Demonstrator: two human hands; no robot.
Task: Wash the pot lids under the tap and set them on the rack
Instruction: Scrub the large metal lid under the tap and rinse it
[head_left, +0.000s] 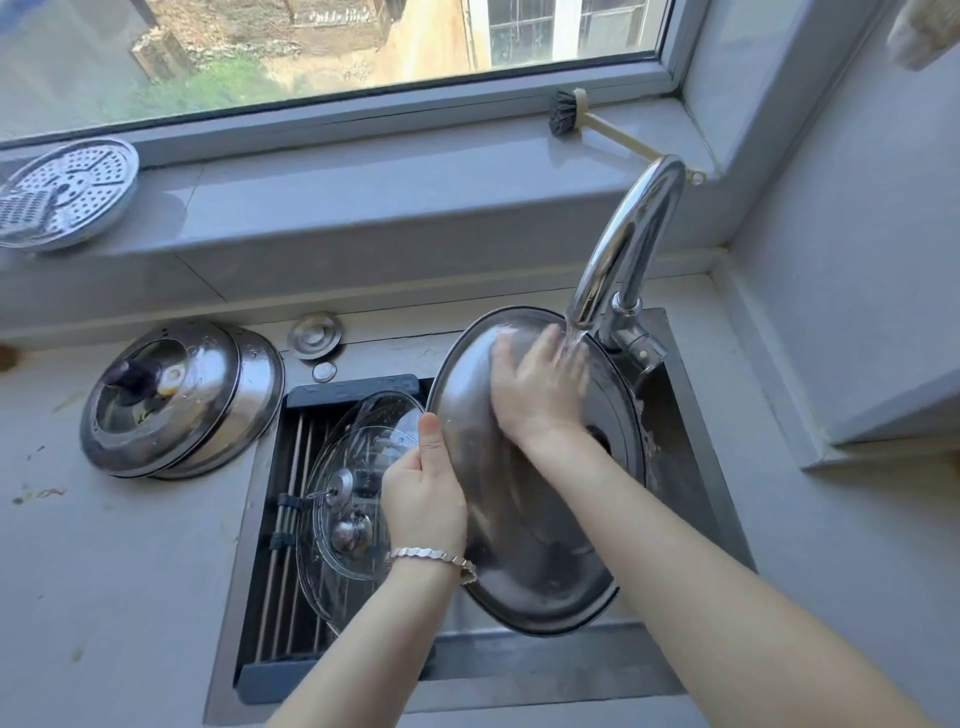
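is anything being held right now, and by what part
The left hand grips the big steel lid by its rim; the right hand presses flat on it.

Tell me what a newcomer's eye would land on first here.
The big steel lid, tilted over the sink: the left hand grips its rim while the right hand lies flat on it under the running tap. Next, glass lids lying on the rack to the left, and stacked steel lids on the counter beyond.

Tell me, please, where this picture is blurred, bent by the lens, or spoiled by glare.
Head view: the right hand on the steel lid is smeared by motion, while the left hand looks sharp. Head view: the wide lens bends the window frame into a curve. Head view: daylight puts bright glare on the tap.
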